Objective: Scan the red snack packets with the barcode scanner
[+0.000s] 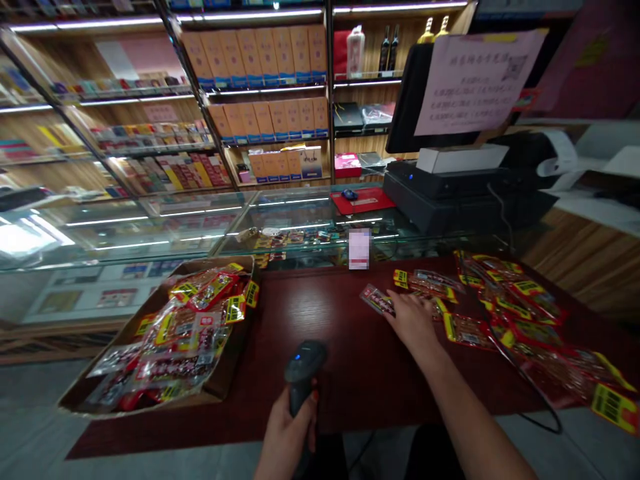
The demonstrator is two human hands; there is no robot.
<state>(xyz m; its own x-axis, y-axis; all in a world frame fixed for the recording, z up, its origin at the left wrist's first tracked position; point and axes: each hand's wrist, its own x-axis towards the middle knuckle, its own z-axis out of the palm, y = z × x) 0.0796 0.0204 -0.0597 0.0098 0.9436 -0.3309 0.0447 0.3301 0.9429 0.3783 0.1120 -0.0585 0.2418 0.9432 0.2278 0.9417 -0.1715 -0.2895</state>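
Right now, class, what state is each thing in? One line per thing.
Left hand: closed around scanner
Scanner: held, blue light lit
Right hand: touching small packet, grip unclear
Small packet: partly covered
Cardboard box: open, piled with packets
Loose packets: spread on table
Shelf lights: on

On my remote feed I logged lit shelves [280, 90] far side, tan boxes [263, 57] lined up, dark bottles [385, 57] right of them. Far right stood a monitor [413, 93], printed sheet [477, 83] over it. Glass counter [115, 233] ran far left; red mat [373, 201] lay left of monitor.
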